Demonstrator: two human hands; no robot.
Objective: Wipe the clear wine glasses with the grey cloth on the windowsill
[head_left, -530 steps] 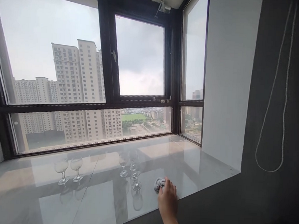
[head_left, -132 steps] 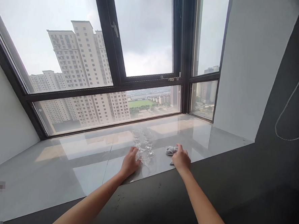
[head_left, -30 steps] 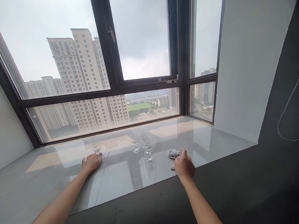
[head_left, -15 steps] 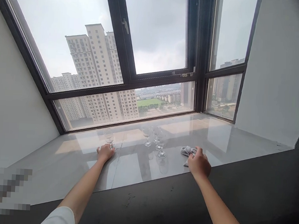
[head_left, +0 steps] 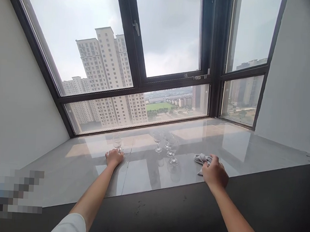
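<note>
My left hand point(head_left: 114, 158) rests on the glossy marble window sill point(head_left: 221, 141), its fingers closed round the foot of a clear wine glass point(head_left: 117, 141) that stands upright beside the tile seam. To the right, three more wine glasses point(head_left: 173, 150) stand close together. Right of these, my right hand point(head_left: 214, 174) lies curled over a crumpled grey cloth point(head_left: 200, 158) near the sill's front edge.
A dark ledge point(head_left: 165, 207) runs along the front of the sill. Black-framed windows point(head_left: 138, 87) close the back and the right corner. White walls point(head_left: 293, 86) stand at both ends. A blurred patch sits at the lower left.
Since several seconds ago my left hand has taken one glass from the cluster to the left. Over the last second both hands stay put; only the view has swung a little.
</note>
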